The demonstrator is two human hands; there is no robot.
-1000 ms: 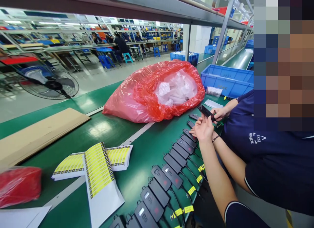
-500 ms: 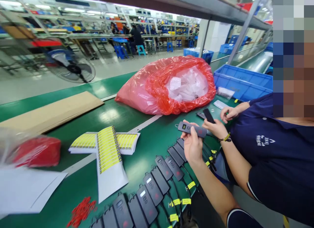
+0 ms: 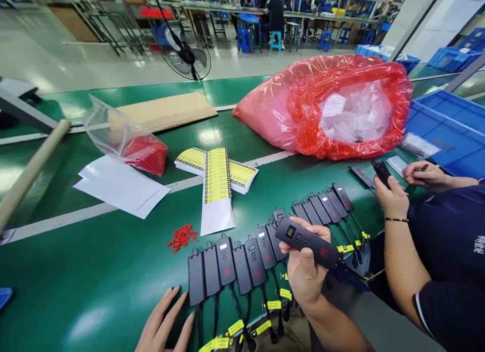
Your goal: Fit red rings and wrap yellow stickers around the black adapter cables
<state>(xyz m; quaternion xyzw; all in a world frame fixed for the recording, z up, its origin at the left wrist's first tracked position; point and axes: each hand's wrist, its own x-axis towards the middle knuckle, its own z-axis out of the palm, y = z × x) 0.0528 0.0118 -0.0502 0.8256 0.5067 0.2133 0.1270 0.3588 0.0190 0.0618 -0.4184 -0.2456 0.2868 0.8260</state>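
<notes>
In my right hand (image 3: 308, 276) is a black handheld controller (image 3: 308, 242) with a small lit display, two buttons and a red mark, its face turned up. My fingers and thumb wrap around its middle. My left hand (image 3: 164, 324) is at the bottom edge, fingers spread and pointing up the green bench, beside the nearest end of a row of similar black controllers (image 3: 227, 261). These lie side by side, some face up and some face down. Their cables run toward me and carry yellow tags (image 3: 274, 305).
Small red rings (image 3: 182, 238) lie beyond the row, with yellow label sheets (image 3: 217, 190), white paper (image 3: 121, 185) and a clear bag of red pieces (image 3: 147, 152) behind. A large red bag (image 3: 273, 99) stands farther back. At right, a co-worker's hand (image 3: 392, 195) holds another device.
The view has swung left and down. My left hand has come into sight. My right hand still holds the controller, now closer to me and apart from the co-worker's hands.
</notes>
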